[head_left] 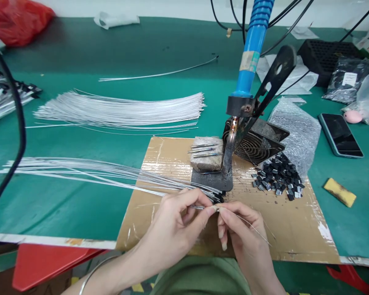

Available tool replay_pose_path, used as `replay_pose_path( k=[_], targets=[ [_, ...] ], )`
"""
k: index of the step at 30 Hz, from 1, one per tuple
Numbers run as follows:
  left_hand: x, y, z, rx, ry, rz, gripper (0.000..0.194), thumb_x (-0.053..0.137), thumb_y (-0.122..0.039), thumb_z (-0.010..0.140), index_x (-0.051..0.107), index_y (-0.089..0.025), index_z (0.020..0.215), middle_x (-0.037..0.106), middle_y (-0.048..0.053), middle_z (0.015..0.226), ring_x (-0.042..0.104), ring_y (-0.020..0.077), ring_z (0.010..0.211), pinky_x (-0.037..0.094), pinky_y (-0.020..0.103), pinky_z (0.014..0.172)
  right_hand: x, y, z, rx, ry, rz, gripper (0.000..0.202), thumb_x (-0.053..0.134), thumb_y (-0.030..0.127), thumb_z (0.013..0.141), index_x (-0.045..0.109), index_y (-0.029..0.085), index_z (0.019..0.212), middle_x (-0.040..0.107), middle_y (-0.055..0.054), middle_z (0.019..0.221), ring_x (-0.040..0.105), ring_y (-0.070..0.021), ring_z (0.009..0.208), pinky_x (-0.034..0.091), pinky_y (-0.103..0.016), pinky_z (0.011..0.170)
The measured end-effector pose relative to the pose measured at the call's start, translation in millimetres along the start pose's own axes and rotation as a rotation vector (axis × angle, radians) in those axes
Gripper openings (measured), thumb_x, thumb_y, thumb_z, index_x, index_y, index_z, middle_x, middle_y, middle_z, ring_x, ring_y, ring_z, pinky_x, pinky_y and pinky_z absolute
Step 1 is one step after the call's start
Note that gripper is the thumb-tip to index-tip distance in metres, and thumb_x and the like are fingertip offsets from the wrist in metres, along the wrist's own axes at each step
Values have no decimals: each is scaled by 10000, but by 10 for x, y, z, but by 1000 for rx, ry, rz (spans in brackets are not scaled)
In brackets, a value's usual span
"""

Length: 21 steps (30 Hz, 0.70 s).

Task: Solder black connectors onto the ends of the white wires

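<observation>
My left hand (180, 223) is closed in a pinch around a thin white wire (197, 207) just in front of the soldering stand. My right hand (247, 231) pinches at the same spot, its fingertips almost touching the left ones. From its fingers a fine bare strand (258, 233) trails down to the right. The joint between the fingertips is hidden. Beyond my left hand lies a loose bundle of white wires (110, 170) with black ends (219, 197). A blue-handled soldering iron (249, 61) stands tip down in a metal holder, beside a grey block (204, 164) carrying several short metal pieces.
Cardboard (295, 229) covers the bench front. A pile of small black parts (279, 174) lies right of a black fan (253, 143). Farther right are a yellow sponge (340, 191) and a phone (341, 135). A thick white wire bundle (126, 108) lies behind; a black cable (18, 114) hangs left.
</observation>
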<state>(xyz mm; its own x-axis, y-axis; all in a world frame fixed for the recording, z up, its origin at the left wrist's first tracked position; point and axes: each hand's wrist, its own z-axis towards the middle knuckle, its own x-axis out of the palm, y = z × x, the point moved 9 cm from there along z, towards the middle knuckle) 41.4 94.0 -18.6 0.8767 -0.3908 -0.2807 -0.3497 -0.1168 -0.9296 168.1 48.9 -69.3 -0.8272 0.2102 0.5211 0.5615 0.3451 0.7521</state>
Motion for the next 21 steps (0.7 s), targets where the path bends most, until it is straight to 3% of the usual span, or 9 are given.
replay_pose_path(
  k=[6, 13, 21],
  targets=[
    [-4, -22, 24, 1, 13, 4, 249, 638, -337, 939, 708, -175, 763, 632, 7, 630, 433, 108, 495, 313, 234, 459, -17, 2, 21, 57, -12, 14, 215, 860, 393, 810, 838, 179, 812, 647, -2, 606, 545, -80, 488, 487, -161, 413],
    [1, 13, 5, 13, -44, 37, 243, 605, -335, 953, 706, -171, 803, 557, -17, 620, 363, 104, 512, 283, 235, 462, -6, -33, 36, 31, 45, 50, 172, 829, 366, 863, 851, 204, 916, 669, 1, 621, 581, -71, 491, 504, -148, 442],
    [5, 35, -34, 77, -141, 44, 220, 613, -300, 972, 709, -186, 811, 603, 7, 644, 465, 130, 573, 357, 237, 502, -25, -38, 46, 8, -34, 31, 223, 830, 395, 832, 837, 174, 862, 653, -9, 618, 539, -90, 475, 512, -192, 422]
  ],
)
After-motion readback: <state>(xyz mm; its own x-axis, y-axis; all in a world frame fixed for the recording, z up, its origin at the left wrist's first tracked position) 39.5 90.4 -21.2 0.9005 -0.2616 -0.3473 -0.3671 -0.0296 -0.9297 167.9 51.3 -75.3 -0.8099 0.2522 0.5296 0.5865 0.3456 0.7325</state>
